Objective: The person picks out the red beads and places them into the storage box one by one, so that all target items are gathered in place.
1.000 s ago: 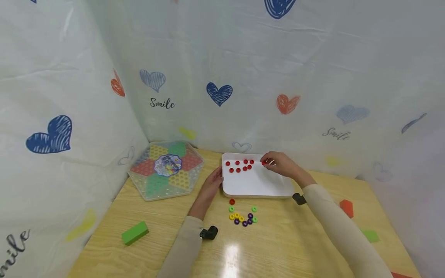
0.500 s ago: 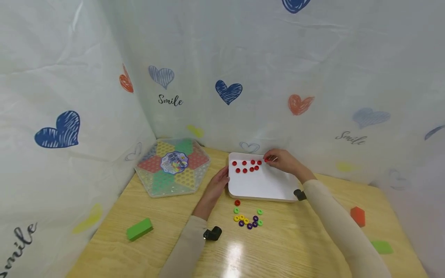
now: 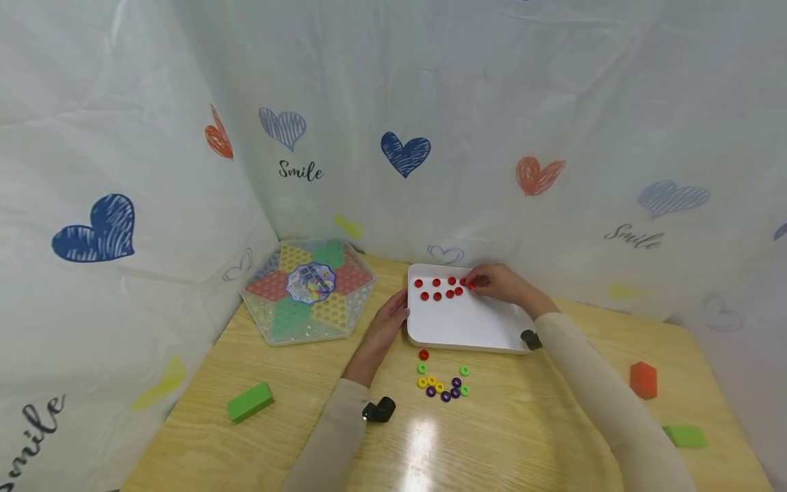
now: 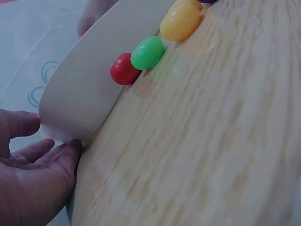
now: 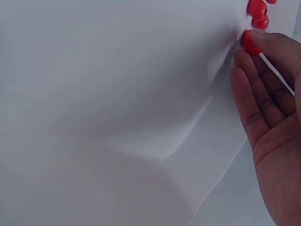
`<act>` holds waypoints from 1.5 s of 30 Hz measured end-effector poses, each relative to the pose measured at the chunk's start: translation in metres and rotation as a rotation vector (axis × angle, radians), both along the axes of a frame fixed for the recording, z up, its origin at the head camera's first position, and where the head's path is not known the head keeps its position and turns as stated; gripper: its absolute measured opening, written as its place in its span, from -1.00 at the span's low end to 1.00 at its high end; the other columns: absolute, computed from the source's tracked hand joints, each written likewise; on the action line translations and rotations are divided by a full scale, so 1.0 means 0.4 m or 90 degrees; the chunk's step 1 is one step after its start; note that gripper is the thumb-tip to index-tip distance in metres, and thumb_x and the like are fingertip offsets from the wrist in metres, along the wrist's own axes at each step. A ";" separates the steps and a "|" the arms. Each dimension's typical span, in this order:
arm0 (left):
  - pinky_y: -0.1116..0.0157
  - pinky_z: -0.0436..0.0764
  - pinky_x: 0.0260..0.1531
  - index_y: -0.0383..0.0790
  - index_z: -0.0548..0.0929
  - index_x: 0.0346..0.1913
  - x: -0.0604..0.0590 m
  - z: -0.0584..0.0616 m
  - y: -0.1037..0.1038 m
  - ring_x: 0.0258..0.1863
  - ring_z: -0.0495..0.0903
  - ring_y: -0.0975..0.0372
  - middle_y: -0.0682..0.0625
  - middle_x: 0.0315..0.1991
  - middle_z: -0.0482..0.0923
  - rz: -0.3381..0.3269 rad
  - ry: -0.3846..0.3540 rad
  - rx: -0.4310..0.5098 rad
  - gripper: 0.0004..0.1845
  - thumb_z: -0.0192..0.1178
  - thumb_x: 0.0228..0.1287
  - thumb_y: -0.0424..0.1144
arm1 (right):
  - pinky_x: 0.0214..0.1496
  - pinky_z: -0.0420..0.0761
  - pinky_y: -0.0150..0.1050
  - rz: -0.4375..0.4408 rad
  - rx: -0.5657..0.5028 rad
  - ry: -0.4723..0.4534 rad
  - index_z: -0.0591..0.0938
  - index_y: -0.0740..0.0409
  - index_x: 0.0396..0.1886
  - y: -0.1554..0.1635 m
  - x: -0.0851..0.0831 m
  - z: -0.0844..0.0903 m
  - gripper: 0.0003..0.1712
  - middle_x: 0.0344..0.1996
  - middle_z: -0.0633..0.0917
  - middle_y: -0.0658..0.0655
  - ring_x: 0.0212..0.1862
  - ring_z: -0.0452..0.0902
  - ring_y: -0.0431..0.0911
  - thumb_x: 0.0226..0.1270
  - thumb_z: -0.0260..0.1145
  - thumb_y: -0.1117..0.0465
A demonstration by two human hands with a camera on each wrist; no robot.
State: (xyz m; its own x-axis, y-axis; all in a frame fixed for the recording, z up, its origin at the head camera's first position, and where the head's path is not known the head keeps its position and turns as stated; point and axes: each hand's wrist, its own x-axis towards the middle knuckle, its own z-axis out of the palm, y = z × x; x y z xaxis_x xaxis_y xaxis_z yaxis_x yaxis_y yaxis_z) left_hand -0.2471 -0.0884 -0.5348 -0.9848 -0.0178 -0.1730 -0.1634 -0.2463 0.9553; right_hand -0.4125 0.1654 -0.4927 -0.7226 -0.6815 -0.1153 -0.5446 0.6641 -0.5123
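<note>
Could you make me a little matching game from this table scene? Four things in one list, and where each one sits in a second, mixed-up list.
Things:
1. red beads
2. hexagonal game board
3. green block
4. left hand

Places:
A. near the table's front left edge
B. against the white tray's left edge
C. on the tray, along its far side
D. in the table's far left corner, by the curtain

Pairs: 1-C, 2-D, 3-A, 4-B
</note>
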 end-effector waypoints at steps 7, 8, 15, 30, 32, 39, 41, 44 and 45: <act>0.09 0.12 0.44 -0.19 0.16 0.48 -0.006 0.004 -0.002 0.48 0.09 0.10 -0.13 0.49 0.11 -0.004 0.004 0.005 -0.43 -0.08 0.46 -0.37 | 0.06 0.64 -0.11 0.001 0.020 -0.005 0.69 0.01 -0.08 0.000 -0.003 0.001 -0.73 -0.15 0.68 0.00 -0.11 0.56 -0.09 0.20 0.42 0.27; 0.10 0.13 0.44 -0.19 0.16 0.48 -0.005 0.005 -0.001 0.48 0.09 0.10 -0.13 0.49 0.11 -0.004 0.002 0.004 -0.43 -0.08 0.46 -0.37 | 0.06 0.64 -0.12 0.001 0.024 -0.006 0.69 0.01 -0.08 0.000 -0.002 0.002 -0.73 -0.15 0.68 0.00 -0.11 0.56 -0.09 0.20 0.42 0.26; 0.10 0.14 0.44 -0.21 0.16 0.48 -0.003 0.005 -0.001 0.48 0.10 0.09 -0.14 0.49 0.11 0.000 -0.005 0.004 -0.44 -0.10 0.46 -0.38 | 0.03 0.63 -0.12 0.000 0.024 -0.002 0.69 0.07 -0.05 0.000 0.012 0.017 -0.71 -0.15 0.69 0.02 -0.12 0.55 -0.09 0.20 0.41 0.26; 0.13 0.16 0.43 -0.11 0.18 0.48 -0.011 0.001 -0.002 0.47 0.12 0.13 -0.07 0.49 0.12 -0.002 -0.015 -0.013 -0.45 -0.09 0.47 -0.35 | 0.07 0.63 -0.04 0.021 -0.050 0.013 0.63 0.16 0.06 -0.001 0.103 0.059 -0.65 -0.03 0.67 0.12 -0.04 0.58 -0.05 0.28 0.35 0.23; 0.14 0.16 0.43 -0.09 0.19 0.48 -0.012 0.003 -0.004 0.47 0.12 0.14 -0.06 0.49 0.13 0.000 -0.019 -0.017 -0.45 -0.09 0.47 -0.35 | 0.05 0.63 -0.04 0.038 -0.064 0.025 0.63 0.17 0.06 -0.010 0.125 0.065 -0.65 -0.02 0.67 0.15 -0.04 0.59 -0.05 0.28 0.35 0.22; 0.13 0.15 0.44 -0.10 0.20 0.48 -0.014 0.005 -0.004 0.47 0.12 0.13 -0.05 0.49 0.13 0.008 -0.024 -0.014 -0.45 -0.11 0.48 -0.36 | 0.03 0.65 -0.11 0.086 -0.116 0.045 0.63 0.17 0.02 -0.039 0.213 0.069 -0.68 -0.06 0.69 0.15 -0.08 0.61 -0.13 0.26 0.36 0.27; 0.12 0.15 0.44 -0.12 0.19 0.48 -0.013 0.007 -0.003 0.47 0.11 0.12 -0.07 0.49 0.12 0.007 -0.020 -0.011 -0.45 -0.11 0.48 -0.37 | 0.02 0.66 -0.16 0.102 -0.134 0.049 0.64 0.16 0.01 -0.046 0.240 0.066 -0.69 -0.06 0.69 0.14 -0.08 0.61 -0.16 0.25 0.37 0.29; 0.14 0.15 0.44 -0.13 0.19 0.48 -0.012 0.008 -0.003 0.47 0.11 0.13 -0.06 0.49 0.12 0.004 -0.020 -0.008 -0.45 -0.11 0.48 -0.37 | -0.01 0.66 -0.22 0.127 -0.157 0.060 0.64 0.15 0.00 -0.056 0.281 0.062 -0.70 -0.07 0.69 0.10 -0.10 0.61 -0.20 0.27 0.36 0.27; 0.13 0.14 0.44 -0.14 0.18 0.48 -0.012 0.009 -0.003 0.47 0.11 0.12 -0.07 0.49 0.11 0.003 -0.017 -0.007 -0.45 -0.11 0.48 -0.37 | -0.02 0.66 -0.23 0.138 -0.162 0.064 0.64 0.15 0.00 -0.060 0.295 0.061 -0.71 -0.07 0.69 0.09 -0.10 0.61 -0.21 0.28 0.34 0.27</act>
